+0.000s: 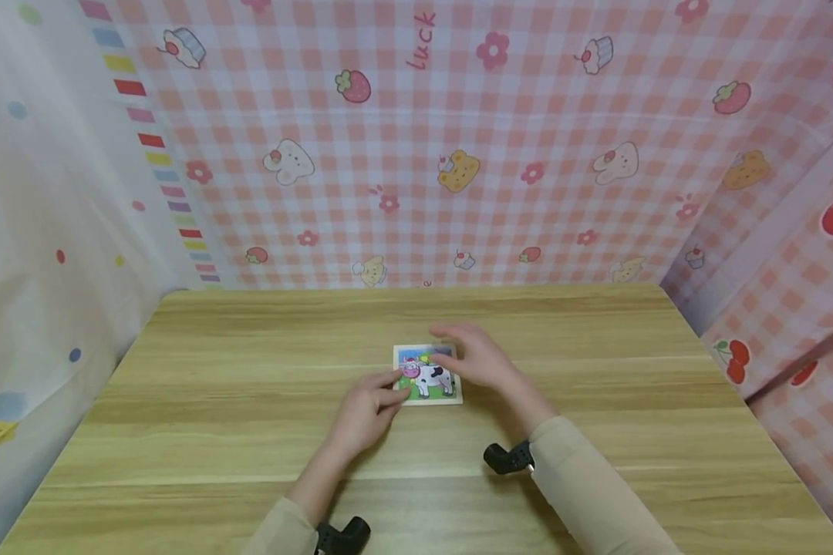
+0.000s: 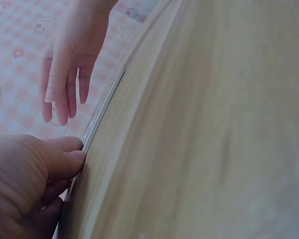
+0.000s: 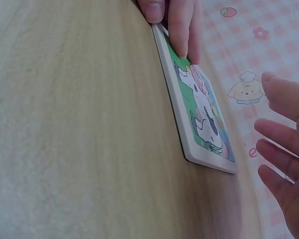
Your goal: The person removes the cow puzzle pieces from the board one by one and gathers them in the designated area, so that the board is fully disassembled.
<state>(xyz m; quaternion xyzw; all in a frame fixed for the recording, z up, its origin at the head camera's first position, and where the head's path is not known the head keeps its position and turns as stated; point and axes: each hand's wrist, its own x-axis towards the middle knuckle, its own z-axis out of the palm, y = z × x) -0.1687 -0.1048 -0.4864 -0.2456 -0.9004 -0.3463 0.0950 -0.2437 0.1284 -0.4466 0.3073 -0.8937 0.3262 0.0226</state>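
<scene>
A small, square board with a cow picture (image 1: pixel 433 379) and a pale border lies flat on the wooden table. My left hand (image 1: pixel 366 408) holds its left edge; in the right wrist view the left fingers (image 3: pixel 180 30) rest on the picture and the thumb is at the board's edge. Over the board's right side, my right hand (image 1: pixel 482 358) hovers with its fingers spread and nothing in them. The right wrist view shows a gap between that hand (image 3: pixel 289 144) and the board (image 3: pixel 204 109). From the left wrist, the board appears only as a thin edge.
The wooden table (image 1: pixel 250 462) runs back to a pink checked cloth (image 1: pixel 403 231) behind it. Pale printed cloth (image 1: pixel 62 193) hangs at the left, and more checked cloth (image 1: pixel 805 308) at the right. Black wrist cameras (image 1: pixel 507 459) stick out below both wrists.
</scene>
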